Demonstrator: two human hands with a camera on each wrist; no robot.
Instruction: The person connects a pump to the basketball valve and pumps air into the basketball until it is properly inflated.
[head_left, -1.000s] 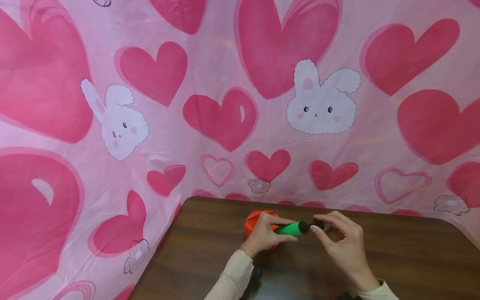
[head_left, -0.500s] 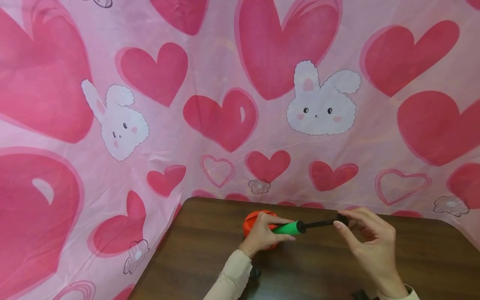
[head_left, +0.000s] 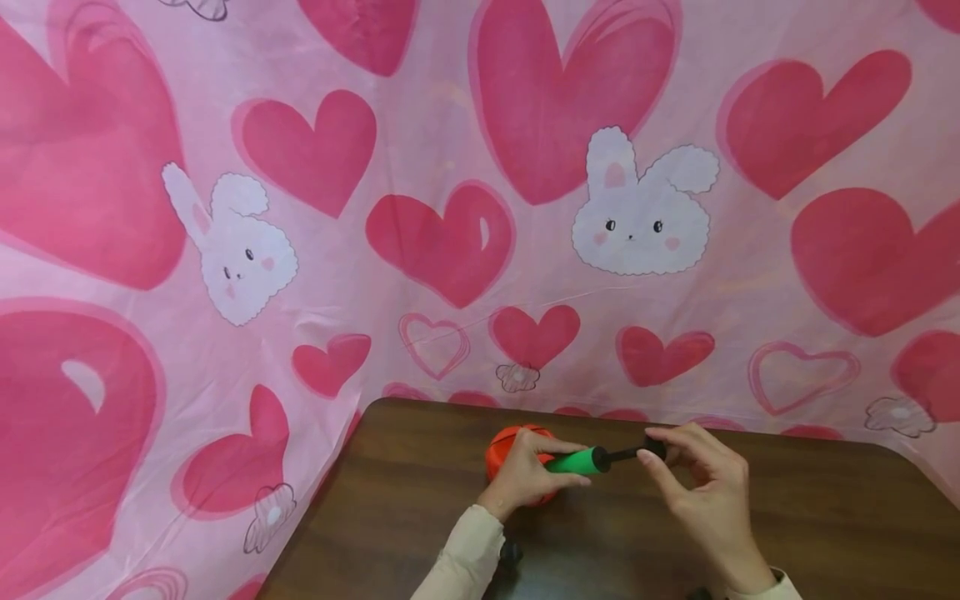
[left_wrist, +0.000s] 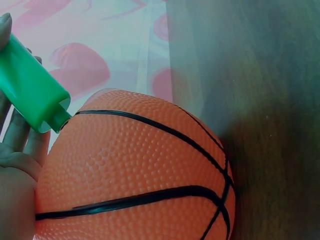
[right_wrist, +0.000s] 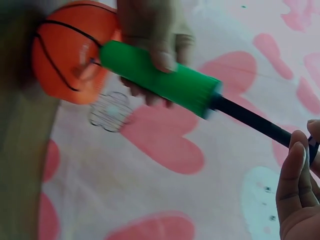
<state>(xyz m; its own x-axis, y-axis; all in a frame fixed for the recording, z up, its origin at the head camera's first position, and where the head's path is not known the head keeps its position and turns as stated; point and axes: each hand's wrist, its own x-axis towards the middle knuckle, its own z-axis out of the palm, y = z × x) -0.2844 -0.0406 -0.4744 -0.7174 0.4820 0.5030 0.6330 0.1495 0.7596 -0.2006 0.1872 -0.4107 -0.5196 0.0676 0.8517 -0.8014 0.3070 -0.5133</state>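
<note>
A green hand pump is held sideways above the table by my left hand, whose fingers and thumb wrap its barrel. In the left wrist view the pump's narrow end meets an orange basketball with black lines. Whether a needle sits inside the ball is hidden. My right hand pinches the black end handle of the pump between thumb and fingers. Part of the black rod stands out of the barrel in the right wrist view.
The brown wooden table lies below both hands. A small black object shows beside the left sleeve. Behind the table hangs a pink cloth printed with hearts and rabbits.
My right hand drew the pump handle out to the right, then came partway back left, so less rod shows. The left hand and basketball stay nearly in place.
</note>
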